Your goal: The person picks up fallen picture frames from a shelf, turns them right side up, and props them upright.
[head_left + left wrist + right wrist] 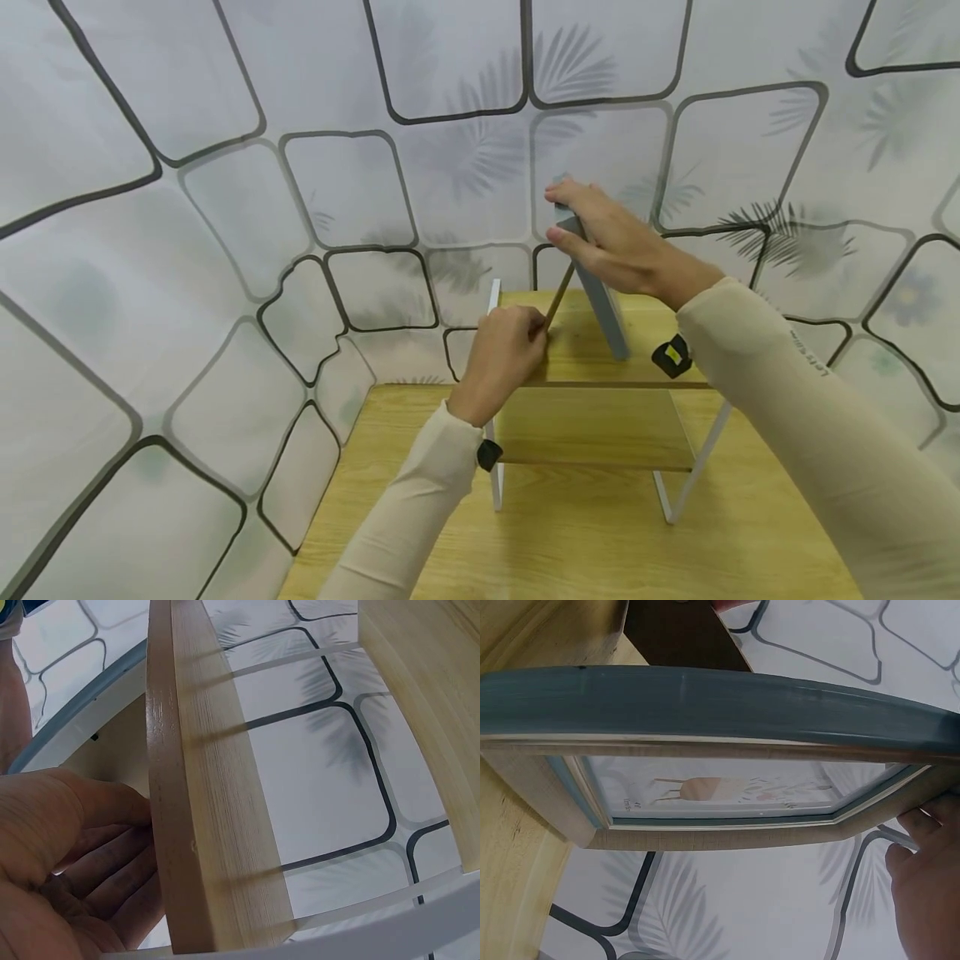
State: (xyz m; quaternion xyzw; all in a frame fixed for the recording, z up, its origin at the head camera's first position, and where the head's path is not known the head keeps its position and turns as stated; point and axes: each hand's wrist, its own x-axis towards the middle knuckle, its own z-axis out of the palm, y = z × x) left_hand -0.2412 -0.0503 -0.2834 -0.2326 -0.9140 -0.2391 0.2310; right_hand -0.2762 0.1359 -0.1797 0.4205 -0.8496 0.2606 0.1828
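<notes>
A picture frame (603,312) with a blue-grey edge stands tilted on the top board of a small wooden rack (652,321). My right hand (618,242) grips its upper end, thumb on the near side and fingers over the top. In the right wrist view, the frame (720,705) shows a printed picture behind a clear front. A thin brown back stand (560,293) slants down from the frame, and my left hand (506,354) pinches its lower part with curled fingers. The left wrist view shows that hand (75,847) behind the board's edge, its fingertips partly hidden.
The rack has a lower board (592,425) and white metal legs (708,450). It stands on a wooden table (585,542). Patterned wall covering (480,192) rises close behind the rack and along the left side.
</notes>
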